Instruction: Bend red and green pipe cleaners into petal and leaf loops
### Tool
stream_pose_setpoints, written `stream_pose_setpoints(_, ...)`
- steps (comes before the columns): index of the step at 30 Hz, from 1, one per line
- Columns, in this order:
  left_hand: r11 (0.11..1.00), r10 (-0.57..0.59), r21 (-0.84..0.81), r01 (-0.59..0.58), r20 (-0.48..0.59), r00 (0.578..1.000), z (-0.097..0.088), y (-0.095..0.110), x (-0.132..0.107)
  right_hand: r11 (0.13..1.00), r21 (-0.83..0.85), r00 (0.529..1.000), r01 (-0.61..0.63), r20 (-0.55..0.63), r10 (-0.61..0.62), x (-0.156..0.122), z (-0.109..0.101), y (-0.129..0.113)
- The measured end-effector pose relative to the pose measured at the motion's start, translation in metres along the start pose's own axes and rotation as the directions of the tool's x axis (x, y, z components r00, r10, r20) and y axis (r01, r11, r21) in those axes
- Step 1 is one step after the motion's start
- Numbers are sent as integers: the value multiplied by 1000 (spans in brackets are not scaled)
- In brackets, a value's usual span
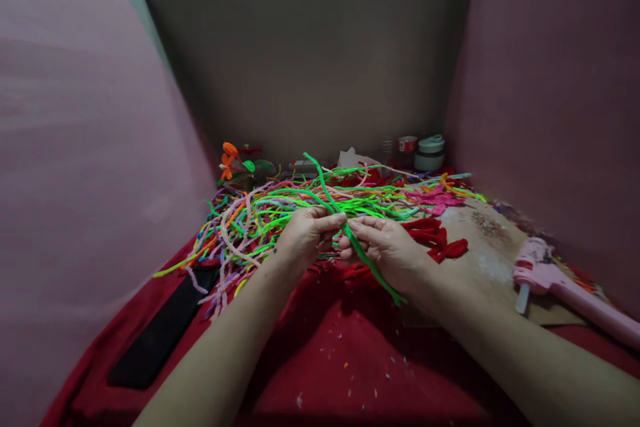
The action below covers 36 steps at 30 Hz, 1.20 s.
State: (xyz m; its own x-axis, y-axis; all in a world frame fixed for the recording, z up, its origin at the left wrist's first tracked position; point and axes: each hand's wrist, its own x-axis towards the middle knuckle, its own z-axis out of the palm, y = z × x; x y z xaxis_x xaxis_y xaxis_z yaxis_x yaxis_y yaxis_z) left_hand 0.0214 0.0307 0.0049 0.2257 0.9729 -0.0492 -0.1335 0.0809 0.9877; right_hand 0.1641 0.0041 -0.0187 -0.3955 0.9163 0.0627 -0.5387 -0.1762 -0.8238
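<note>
Green pipe cleaners [371, 265] run between my two hands, one end sticking up past the fingertips and the other trailing toward my right wrist. My left hand [306, 233] pinches them between thumb and fingers. Close beside it, my right hand [383, 247] is closed on the same green strands, its fingertips almost touching the left ones. Just behind the hands spreads a tangled heap of pipe cleaners [245, 217] in green, pink, orange, lilac and other colours. Red bent pipe cleaner loops [435, 238] lie beyond my right hand.
A pink glue gun [560, 280] rests at right by a stained brown board [480, 233]. On the red cloth [350, 373] at left lies a flat black object [163, 330]. An orange pipe cleaner flower [229, 161] and a pale lidded container [430, 153] stand behind. Pink panels flank both sides.
</note>
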Motion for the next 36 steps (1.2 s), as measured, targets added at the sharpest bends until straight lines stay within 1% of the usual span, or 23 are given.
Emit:
stream_pose_setpoints(5,999,-13,45,13,-12,1000,7,-4,-2,995,-76,990,-65,-132,55,-2,1,-2)
stream_pose_setpoints(7,997,11,71,-11,-3,1000,7,-4,-3,993,-97,982,-63,-184,44,-2,1,-3)
stream_pose_setpoints(9,989,49,136,-48,-3,999,8,-3,-4,994,-104,976,-44,-215,21,-1,1,-4)
stream_pose_setpoints(11,965,106,245,-98,-20,994,9,-2,-6,994,-104,975,-23,-220,-1,-1,1,-3)
stream_pose_setpoints(13,917,173,370,-149,-33,984,10,0,-8,996,-92,974,-12,-227,-9,0,0,-2)
stream_pose_setpoints(15,864,223,467,-188,-20,975,12,1,-10,998,-64,972,-21,-237,5,0,-1,-2)
stream_pose_setpoints(17,839,253,497,-220,2,967,14,2,-11,999,-39,973,-29,-232,20,1,-3,-2)
stream_pose_setpoints(19,840,282,473,-265,37,959,15,3,-11,999,-22,974,-33,-225,27,2,-4,-2)
stream_pose_setpoints(20,826,318,471,-310,65,946,14,3,-11,999,-16,973,-36,-229,32,3,-5,-3)
stream_pose_setpoints(21,792,366,488,-367,103,925,13,3,-11,999,-14,971,-39,-235,34,3,-6,-3)
stream_pose_setpoints(22,735,419,523,-431,150,896,12,4,-11,999,-15,970,-42,-238,37,4,-7,-3)
stream_pose_setpoints(23,660,466,567,-493,206,861,10,4,-11,999,-20,972,-43,-234,37,4,-7,-3)
stream_pose_setpoints(24,585,498,605,-541,259,828,8,5,-11,999,-27,974,-42,-224,35,4,-7,-4)
stream_pose_setpoints(25,527,512,629,-572,303,804,6,6,-11,999,-33,977,-43,-211,35,4,-7,-5)
stream_pose_setpoints(26,493,506,642,-587,337,794,4,6,-11,998,-39,979,-48,-199,39,4,-7,-6)
stream_pose_setpoints(28,472,483,653,-592,370,793,1,7,-11,996,-42,981,-73,-184,65,4,-7,-8)
stream_pose_setpoints(30,460,488,665,-589,365,793,0,9,-12,994,-34,982,-99,-167,92,3,-6,-11)
stream_pose_setpoints(33,422,538,675,-605,351,767,1,15,-13,993,-12,985,-115,-133,112,1,-4,-15)
stream_pose_setpoints(34,404,539,677,-615,368,758,1,17,-14,992,-10,985,-123,-121,120,0,-4,-16)
stream_pose_setpoints(36,360,504,685,-633,429,750,0,21,-15,988,-24,984,-150,-96,147,-1,-4,-16)
